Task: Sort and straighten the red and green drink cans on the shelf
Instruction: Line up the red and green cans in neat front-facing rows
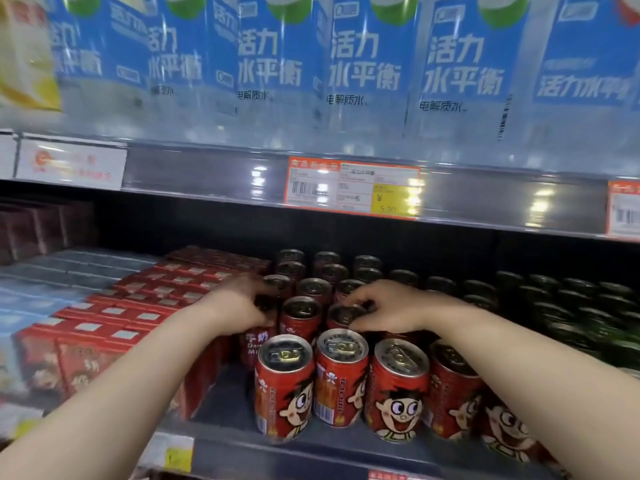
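Both hands are in the lower shelf, mid frame, among the red cans (398, 386). Green cans (588, 306) sit dark at right of frame, well apart from either hand.

Your left hand (239, 303) is motion-blurred; fingers look curled round the left can (256, 341) in the 2nd row, thumb low on its side. Can't tell how firm that hold is. Your right hand (384, 310) has its fingertips (349, 301) curled over the rim of the mid can (346, 315), pinching it from the top.

Risks, judged from here:
- Both forearms pass just over the front row (341, 375), which stands near the shelf lip (311, 448). Drop a wrist or pull back low and you prob knock one off the edge.
- Cans are packed touching. Twist or drag either held can sideways and the neighbours likely tip, domino style.
- A top-rim pinch is weak; a lifted can could slip and fall onto the row.
- Red cartons (104, 341) are just beside the left hand; a sideways swing could shove them out of line.

Lift straight up, keep your wrists high.
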The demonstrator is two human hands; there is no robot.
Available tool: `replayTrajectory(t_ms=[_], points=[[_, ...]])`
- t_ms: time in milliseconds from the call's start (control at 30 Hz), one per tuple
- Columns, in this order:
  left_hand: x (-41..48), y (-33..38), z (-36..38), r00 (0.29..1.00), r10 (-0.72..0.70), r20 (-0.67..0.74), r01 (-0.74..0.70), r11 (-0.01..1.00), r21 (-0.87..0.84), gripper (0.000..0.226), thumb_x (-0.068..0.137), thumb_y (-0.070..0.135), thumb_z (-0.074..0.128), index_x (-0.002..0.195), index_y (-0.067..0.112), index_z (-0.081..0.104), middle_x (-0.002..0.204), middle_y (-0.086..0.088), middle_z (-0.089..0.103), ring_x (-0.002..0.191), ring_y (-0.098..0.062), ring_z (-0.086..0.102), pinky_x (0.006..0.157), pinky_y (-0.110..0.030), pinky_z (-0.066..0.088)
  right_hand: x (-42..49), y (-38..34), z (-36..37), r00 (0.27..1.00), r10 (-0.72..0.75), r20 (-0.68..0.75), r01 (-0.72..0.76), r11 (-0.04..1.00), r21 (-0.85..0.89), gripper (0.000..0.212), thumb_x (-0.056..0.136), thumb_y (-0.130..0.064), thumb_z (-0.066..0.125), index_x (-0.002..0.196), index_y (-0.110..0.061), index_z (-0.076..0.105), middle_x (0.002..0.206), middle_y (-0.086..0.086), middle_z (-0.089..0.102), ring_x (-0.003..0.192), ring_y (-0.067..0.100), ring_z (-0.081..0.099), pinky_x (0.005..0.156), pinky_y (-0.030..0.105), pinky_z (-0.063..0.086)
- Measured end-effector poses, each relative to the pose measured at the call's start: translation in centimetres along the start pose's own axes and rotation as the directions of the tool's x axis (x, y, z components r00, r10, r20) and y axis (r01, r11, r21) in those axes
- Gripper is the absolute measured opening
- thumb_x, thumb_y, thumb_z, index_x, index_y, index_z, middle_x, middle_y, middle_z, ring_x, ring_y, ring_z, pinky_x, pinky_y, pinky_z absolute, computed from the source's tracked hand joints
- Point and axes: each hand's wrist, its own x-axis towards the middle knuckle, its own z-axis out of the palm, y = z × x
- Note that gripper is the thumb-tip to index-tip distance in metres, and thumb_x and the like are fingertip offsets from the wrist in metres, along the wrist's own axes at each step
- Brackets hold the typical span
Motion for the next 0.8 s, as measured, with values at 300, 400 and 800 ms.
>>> replayTrajectory(t_ms=[300, 400, 800], points=[[-1.2, -0.1, 0.6, 0.99, 0.089, -0.11, -0.079, 0.993, 0.088, 0.05, 0.082, 0.051, 0.059, 0.128, 0.036, 0.051, 0.142, 0.001, 0.042, 0.131, -0.022, 0.034, 0.107, -0.029, 0.029, -1.1, -1.2, 0.5, 0.986, -0.014, -0.168, -0.009, 0.99, -0.139, 0.038, 0.087, -0.033, 0.06, 0.124, -0.028, 0.056, 0.138, -0.006, 0.044, 0.126, 0.014, 0.043, 0.103, 0.025, 0.035], [-3.5, 0.7, -0.5, 0.976, 0.217, -0.005, -0.215, 0.963, -0.16, 0.071, 0.064, 0.072, 0.057, 0.125, 0.036, 0.053, 0.125, 0.015, 0.054, 0.111, -0.006, 0.052, 0.092, -0.026, 0.045, -2.7, -2.6, 0.4, 0.986, -0.075, -0.15, 0.059, 0.992, -0.112, 0.042, 0.085, -0.047, 0.058, 0.123, -0.03, 0.056, 0.132, -0.007, 0.049, 0.121, 0.013, 0.046, 0.1, 0.027, 0.039], [-5.1, -0.4, -0.9, 0.95, 0.235, 0.205, -0.258, 0.962, 0.09, 0.079, 0.077, 0.041, 0.068, 0.143, 0.037, 0.025, 0.136, 0.007, 0.032, 0.125, -0.016, 0.04, 0.101, -0.029, 0.039, -4.6, -5.9, 2.4, 0.988, -0.148, -0.031, 0.142, 0.977, -0.161, 0.068, 0.075, -0.049, 0.068, 0.135, -0.03, 0.043, 0.138, -0.007, 0.042, 0.124, 0.012, 0.043, 0.101, 0.027, 0.04]])
